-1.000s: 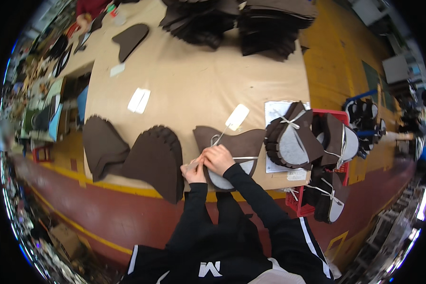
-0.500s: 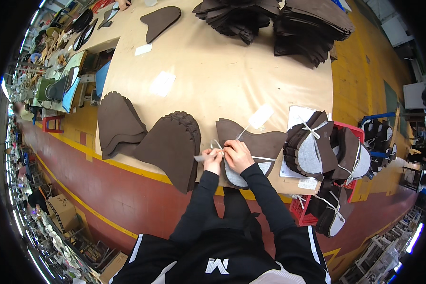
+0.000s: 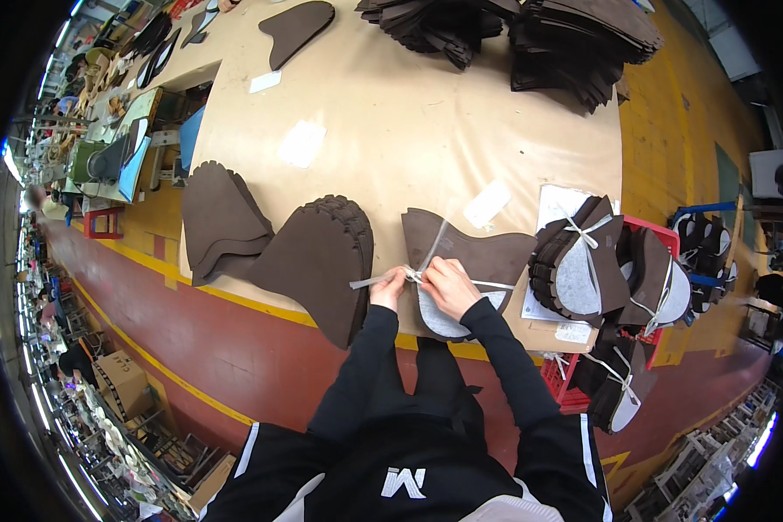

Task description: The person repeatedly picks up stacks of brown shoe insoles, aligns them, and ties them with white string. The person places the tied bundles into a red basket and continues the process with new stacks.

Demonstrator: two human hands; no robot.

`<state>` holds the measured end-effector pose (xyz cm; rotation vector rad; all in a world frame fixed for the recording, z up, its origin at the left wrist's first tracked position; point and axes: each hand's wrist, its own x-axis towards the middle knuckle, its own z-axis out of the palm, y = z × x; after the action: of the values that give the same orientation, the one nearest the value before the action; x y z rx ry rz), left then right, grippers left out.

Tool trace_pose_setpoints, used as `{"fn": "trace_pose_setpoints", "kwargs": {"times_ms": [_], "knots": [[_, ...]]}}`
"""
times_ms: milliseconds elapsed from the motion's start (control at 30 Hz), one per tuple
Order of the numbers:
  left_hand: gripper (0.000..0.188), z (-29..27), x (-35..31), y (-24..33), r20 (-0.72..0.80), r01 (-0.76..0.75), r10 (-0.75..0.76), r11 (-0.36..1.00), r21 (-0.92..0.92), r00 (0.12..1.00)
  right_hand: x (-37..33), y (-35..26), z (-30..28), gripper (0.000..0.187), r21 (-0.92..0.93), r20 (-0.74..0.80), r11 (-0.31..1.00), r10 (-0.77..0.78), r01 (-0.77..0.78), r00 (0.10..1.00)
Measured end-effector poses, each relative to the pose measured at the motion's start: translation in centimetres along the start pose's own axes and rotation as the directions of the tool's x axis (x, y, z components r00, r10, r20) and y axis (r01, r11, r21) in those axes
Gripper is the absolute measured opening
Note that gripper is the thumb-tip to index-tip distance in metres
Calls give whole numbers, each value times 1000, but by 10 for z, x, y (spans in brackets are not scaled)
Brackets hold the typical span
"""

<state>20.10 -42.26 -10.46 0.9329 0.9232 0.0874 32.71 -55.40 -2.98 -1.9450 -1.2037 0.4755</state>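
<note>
My left hand pinches a whitish tie strip, whose loose end sticks out to the left. Beside it my right hand is closed on the same strip, close to a small knot or loop between the hands. The strip runs around a bundle of dark brown cut pieces at the table's near edge, with a light grey patch showing at its front. Both hands rest against the bundle, the right one covering part of it. A white paper slip lies just behind the bundle.
Brown stacks lie to the left on the tan table. Tied bundles sit on the right, beside and in a red crate. Larger dark piles stand at the far edge, a single brown piece at far left.
The hands have drawn slightly apart, and the knot shows more between them. The strip's left end reaches further out. The view has shifted a little.
</note>
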Motion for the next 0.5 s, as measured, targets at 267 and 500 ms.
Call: {"fn": "trace_pose_setpoints", "kwargs": {"times_ms": [267,500], "knots": [[19,20,35,1,-347,-22,59,993,112,936,-18,-2,-5,12,-26,151,1000,22,-18,988],[23,21,46,-3,-410,-19,235,884,467,881,-20,-2,-2,10,46,180,997,58,-67,982]]}}
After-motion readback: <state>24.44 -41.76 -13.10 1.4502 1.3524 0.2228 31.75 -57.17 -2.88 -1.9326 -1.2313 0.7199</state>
